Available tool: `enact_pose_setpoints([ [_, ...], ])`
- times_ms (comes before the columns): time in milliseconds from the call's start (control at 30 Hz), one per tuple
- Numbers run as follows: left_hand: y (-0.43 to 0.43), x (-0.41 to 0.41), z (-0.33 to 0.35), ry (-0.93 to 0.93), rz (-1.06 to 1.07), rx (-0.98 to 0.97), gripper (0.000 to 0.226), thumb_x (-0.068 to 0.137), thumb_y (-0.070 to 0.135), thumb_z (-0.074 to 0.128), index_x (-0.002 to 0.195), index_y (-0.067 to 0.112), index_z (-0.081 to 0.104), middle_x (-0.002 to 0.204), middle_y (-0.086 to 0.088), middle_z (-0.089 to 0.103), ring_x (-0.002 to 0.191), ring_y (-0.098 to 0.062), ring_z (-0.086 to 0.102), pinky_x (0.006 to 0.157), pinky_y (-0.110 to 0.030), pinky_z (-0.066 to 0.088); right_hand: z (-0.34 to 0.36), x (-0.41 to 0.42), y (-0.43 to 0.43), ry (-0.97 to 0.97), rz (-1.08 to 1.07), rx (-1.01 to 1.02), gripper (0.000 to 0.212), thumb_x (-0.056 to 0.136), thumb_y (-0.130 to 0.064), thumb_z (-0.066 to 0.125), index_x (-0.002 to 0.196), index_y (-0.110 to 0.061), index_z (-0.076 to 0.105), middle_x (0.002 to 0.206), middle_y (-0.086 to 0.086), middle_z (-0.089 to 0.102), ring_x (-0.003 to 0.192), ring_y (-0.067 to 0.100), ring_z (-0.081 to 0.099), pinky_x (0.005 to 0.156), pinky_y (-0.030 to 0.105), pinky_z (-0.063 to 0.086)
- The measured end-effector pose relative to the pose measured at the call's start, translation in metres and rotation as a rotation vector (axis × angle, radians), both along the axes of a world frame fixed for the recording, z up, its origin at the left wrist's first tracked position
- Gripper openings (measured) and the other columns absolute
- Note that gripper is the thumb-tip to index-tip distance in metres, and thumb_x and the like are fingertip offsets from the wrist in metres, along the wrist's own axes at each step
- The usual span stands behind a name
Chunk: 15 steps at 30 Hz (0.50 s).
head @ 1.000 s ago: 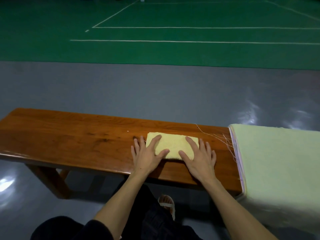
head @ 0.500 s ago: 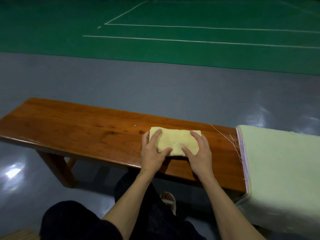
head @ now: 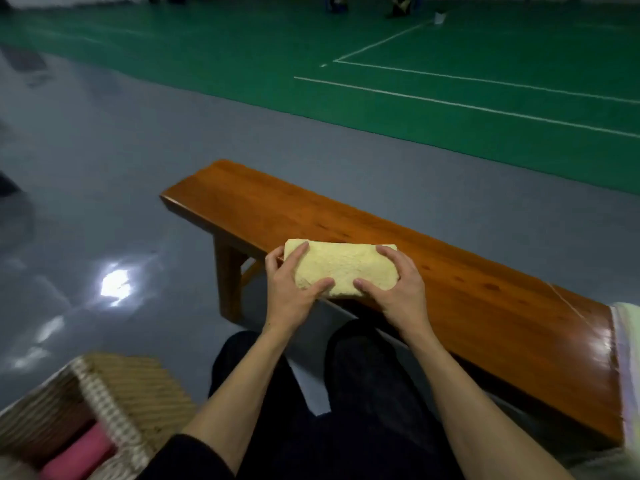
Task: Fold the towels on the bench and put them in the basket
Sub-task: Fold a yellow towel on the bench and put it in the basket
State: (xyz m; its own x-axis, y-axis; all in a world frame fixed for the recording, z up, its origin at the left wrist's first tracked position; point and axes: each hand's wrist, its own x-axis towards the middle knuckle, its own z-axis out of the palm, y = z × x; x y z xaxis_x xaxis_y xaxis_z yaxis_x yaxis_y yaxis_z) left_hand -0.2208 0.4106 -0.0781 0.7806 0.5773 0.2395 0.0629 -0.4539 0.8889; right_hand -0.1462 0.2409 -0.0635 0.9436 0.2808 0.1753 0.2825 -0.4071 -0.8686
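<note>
Pink towel (head: 82,452), blurred, lies inside the wicker basket (head: 101,396), which stands on the grey floor (head: 104,168) at the lower left, beside the person's dark-trousered knee and well apart from the bench (head: 346,220). Further right, the left hand (head: 290,293) grips the left end of a folded yellow towel (head: 343,268): the thumb and forefinger lie on its top face and the other fingers curl round its short edge. This towel sits over the near edge of the bench, closer to the left end than the right, and its near side juts a little past that edge; whether its underside touches the wood cannot be told. The right hand (head: 398,289) grips the towel's right end in the same way, thumb pressed on the top face near the other thumb, fingers curled over the far right corner. Beyond the hands the bench top runs bare to the right, where a loose pale thread (head: 568,304) lies across the wood. At the right end of the bench a pale green towel (head: 627,341) covers the wood and hangs over the near edge. Behind the bench lies a green court (head: 450,46) marked with white lines.
</note>
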Motion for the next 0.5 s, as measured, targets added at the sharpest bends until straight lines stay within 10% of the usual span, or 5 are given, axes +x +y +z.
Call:
enact_pose_setpoints([
  [500,0.224,-0.301,-0.071,0.157,0.803,-0.109,0.073,0.063,0.025,0.088,0.129,0.023,0.058,0.126,0.004,0.029,0.120,-0.011,0.038,0.100,-0.015,0.027,-0.077,-0.210,0.322,0.170,0.717,0.055,0.057,0.065,-0.016,0.087,0.115,-0.025,0.062,0.121,-0.005,0.053,0.116,0.009,0.049,0.101,0.026,0.041],
])
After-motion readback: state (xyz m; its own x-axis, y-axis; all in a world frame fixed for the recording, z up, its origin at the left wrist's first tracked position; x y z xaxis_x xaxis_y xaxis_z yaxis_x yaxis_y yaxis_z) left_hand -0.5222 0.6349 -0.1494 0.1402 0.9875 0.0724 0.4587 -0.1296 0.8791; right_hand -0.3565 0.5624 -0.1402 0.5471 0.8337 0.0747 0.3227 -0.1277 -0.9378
